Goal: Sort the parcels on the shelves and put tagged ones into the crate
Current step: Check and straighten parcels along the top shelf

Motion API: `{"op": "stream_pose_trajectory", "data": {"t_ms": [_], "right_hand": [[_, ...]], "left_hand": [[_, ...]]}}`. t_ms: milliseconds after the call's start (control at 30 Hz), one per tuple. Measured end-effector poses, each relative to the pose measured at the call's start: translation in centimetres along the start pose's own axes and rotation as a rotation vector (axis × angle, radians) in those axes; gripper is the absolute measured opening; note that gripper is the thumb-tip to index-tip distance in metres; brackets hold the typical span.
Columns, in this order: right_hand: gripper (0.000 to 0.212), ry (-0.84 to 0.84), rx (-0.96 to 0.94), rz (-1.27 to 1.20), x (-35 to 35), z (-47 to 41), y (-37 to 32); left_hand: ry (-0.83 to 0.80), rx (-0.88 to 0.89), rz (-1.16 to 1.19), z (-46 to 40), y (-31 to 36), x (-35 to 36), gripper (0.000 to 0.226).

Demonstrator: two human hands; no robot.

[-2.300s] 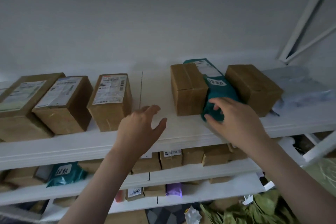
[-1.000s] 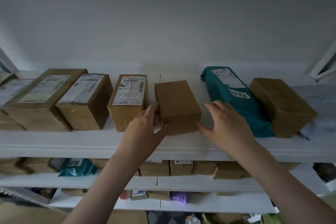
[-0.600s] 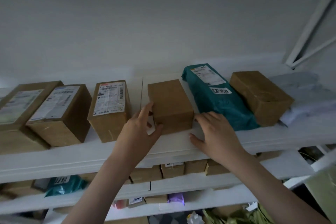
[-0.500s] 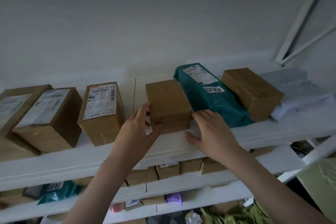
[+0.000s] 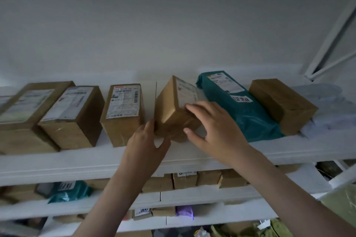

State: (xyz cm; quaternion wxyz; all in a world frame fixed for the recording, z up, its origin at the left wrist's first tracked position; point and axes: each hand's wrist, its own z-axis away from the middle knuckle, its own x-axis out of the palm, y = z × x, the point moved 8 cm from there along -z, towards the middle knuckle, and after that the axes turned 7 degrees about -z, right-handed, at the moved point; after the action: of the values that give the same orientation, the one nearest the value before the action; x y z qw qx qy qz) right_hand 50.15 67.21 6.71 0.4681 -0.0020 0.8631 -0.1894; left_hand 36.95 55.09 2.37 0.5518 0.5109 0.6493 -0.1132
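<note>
A small brown cardboard box (image 5: 171, 109) stands tipped on edge in the middle of the top white shelf (image 5: 192, 156), a pale label showing on its right face. My right hand (image 5: 213, 127) grips its right side, fingers over the label and thumb at the front. My left hand (image 5: 146, 140) touches its lower left corner with straight fingers. To the right lies a teal bag parcel (image 5: 240, 109) with a label and a handwritten tag. No crate is in view.
Three labelled brown boxes (image 5: 123, 109) line the shelf to the left. A plain brown box (image 5: 281, 102) and pale grey bags (image 5: 331, 106) lie at the right. Lower shelves (image 5: 192, 194) hold several small boxes and a teal bag. A white frame (image 5: 331, 44) rises at the right.
The small brown box lay flat with a plain top; both hands have tipped it up on edge, turning a labelled face into view. My right hand has moved onto that face.
</note>
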Motion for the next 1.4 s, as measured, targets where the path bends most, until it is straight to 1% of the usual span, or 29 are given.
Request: {"op": "stream_pose_trajectory", "data": {"t_ms": [100, 167, 200, 267, 333, 367, 400, 467, 533, 633, 667, 800, 900, 967, 1100, 1233, 1333, 1400], "right_hand": [[0.054, 0.021, -0.075, 0.015, 0.4, -1.5, -1.8], [0.057, 0.03, -0.063, 0.025, 0.6, -2.0, -1.7], [0.06, 0.025, -0.043, 0.018, 0.8, -2.1, -1.3], [0.069, -0.01, 0.02, -0.015, 1.4, -2.0, 0.0], [0.077, -0.082, 0.097, -0.033, 2.6, -1.8, 1.4], [0.077, -0.124, 0.121, -0.034, 3.3, -1.9, 1.9], [0.076, -0.16, 0.134, -0.039, 3.9, -2.0, 2.3], [0.073, -0.199, 0.138, -0.055, 4.8, -2.4, 2.6], [0.071, -0.195, 0.126, -0.049, 5.2, -2.8, 2.6], [0.067, -0.12, 0.102, -0.05, 4.5, -3.1, 2.6], [0.067, -0.09, 0.088, -0.066, 4.0, -3.1, 2.4], [0.075, -0.005, 0.026, -0.112, 1.3, -2.1, 1.4], [0.072, 0.065, -0.037, -0.11, -1.2, -1.4, 0.7], [0.07, 0.087, -0.073, -0.081, -2.3, -1.2, 0.4], [0.069, 0.096, -0.084, -0.055, -3.2, -1.3, 0.4], [0.07, 0.057, -0.049, -0.062, -2.0, -1.1, 0.7], [0.069, 0.006, -0.033, -0.075, -0.2, -0.9, 1.0], [0.07, -0.034, -0.024, -0.068, 0.9, -0.8, 1.2]], "left_hand": [[-0.025, -0.017, 0.001, 0.4, -1.2, -0.9, 0.024], [-0.031, -0.033, -0.006, 0.5, -1.8, -1.4, 0.021], [-0.041, -0.038, -0.004, 0.5, -2.0, -1.5, 0.023], [-0.07, -0.049, 0.019, 0.4, -2.4, -1.3, 0.036], [-0.1, -0.048, 0.054, 0.0, -2.5, -1.0, 0.052], [-0.111, -0.041, 0.078, -0.3, -2.4, -0.8, 0.057], [-0.116, -0.031, 0.099, -0.7, -2.3, -0.6, 0.059], [-0.118, -0.018, 0.119, -1.6, -1.8, -0.4, 0.055], [-0.081, 0.015, 0.089, -2.6, -1.1, -0.5, 0.048], [0.01, 0.103, 0.039, -3.6, 0.2, -1.1, 0.038], [0.042, 0.13, 0.041, -3.6, 0.6, -1.4, 0.04], [0.19, 0.217, 0.063, -2.7, 2.0, -3.1, 0.063], [0.281, 0.243, 0.08, -1.3, 2.7, -4.5, 0.062], [0.302, 0.269, 0.069, -0.7, 3.2, -5.1, 0.063], [0.276, 0.25, 0.068, -0.6, 3.5, -5.4, 0.066], [0.227, 0.243, 0.061, -0.7, 3.2, -4.7, 0.064], [0.166, 0.201, 0.163, -0.5, 2.1, -3.7, 0.061], [0.138, 0.181, 0.175, -0.1, 1.3, -2.9, 0.061]]}}
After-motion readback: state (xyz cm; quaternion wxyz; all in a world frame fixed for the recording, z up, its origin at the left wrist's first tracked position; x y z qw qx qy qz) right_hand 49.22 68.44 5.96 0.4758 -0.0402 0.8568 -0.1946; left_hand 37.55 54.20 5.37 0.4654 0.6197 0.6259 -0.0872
